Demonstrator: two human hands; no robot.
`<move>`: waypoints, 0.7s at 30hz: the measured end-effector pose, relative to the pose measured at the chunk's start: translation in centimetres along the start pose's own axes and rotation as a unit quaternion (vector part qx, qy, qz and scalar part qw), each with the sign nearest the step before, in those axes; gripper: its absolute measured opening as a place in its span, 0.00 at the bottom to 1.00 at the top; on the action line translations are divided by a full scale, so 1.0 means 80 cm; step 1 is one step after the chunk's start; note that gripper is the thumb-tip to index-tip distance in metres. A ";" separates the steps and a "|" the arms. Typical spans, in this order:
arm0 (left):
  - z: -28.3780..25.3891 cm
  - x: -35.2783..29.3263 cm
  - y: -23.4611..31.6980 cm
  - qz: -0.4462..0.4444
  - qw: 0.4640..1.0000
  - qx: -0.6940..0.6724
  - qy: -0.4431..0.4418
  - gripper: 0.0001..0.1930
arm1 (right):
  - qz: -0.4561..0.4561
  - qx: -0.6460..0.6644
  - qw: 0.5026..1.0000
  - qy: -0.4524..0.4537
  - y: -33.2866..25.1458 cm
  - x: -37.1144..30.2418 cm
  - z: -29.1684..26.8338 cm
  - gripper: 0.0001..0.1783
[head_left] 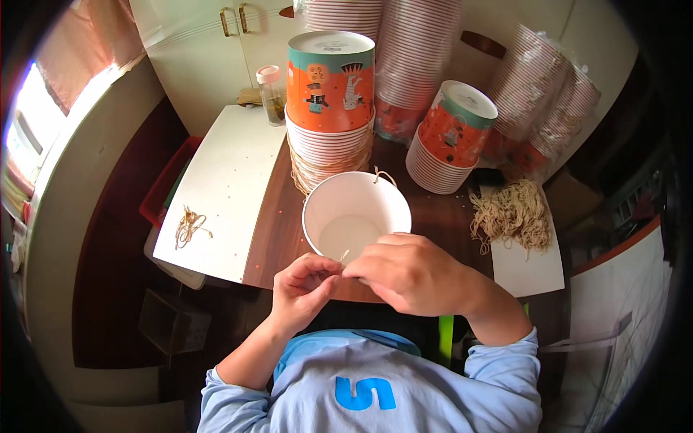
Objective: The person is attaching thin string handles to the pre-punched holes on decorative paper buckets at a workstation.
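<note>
In front of me a white paper bucket (356, 209) lies tilted with its mouth toward me. A loop of beige cord (385, 175) is fixed through its far rim. At the near rim my left hand (307, 287) pinches a short piece of cord (345, 255), whose pale end sticks up between the fingertips. My right hand (408, 274) is closed against the left fingertips, its knuckles over the rim. Its own grip is hidden, so I cannot make out what lies inside it.
Behind the bucket rises a stack of orange-and-green paper buckets (332, 86), cords hanging round it. A smaller stack (453, 137) stands to the right, near a heap of beige cords (514, 216). Some cords (191, 226) lie on the white board at left; a lidded bottle (271, 97) stands behind.
</note>
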State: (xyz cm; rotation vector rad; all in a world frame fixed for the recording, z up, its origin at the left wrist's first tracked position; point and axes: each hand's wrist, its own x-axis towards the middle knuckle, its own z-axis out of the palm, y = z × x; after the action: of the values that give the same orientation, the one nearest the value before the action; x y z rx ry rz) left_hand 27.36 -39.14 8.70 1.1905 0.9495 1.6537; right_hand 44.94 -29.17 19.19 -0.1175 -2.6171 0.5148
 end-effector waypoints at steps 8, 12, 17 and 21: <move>0.009 -0.002 0.001 -0.053 0.998 -0.022 -0.019 0.04 | -0.007 0.047 0.999 0.013 0.023 0.032 0.022 0.15; -0.012 -0.004 -0.005 -0.039 0.996 -0.080 -0.033 0.04 | 0.040 -0.088 0.986 0.138 0.016 0.021 0.011 0.12; -0.018 -0.004 0.001 -0.059 0.994 -0.082 -0.047 0.03 | 0.062 0.014 0.996 0.057 0.018 -0.014 0.027 0.08; -0.017 -0.003 -0.001 -0.047 0.993 -0.084 -0.065 0.03 | 0.065 0.016 0.994 0.089 0.019 -0.015 0.051 0.12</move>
State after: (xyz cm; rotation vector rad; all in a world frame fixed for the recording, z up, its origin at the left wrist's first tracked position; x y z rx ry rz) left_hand 26.08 -39.49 8.20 1.1086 0.7586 1.5287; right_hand 44.09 -29.34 14.75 -0.3103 -2.4377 0.5649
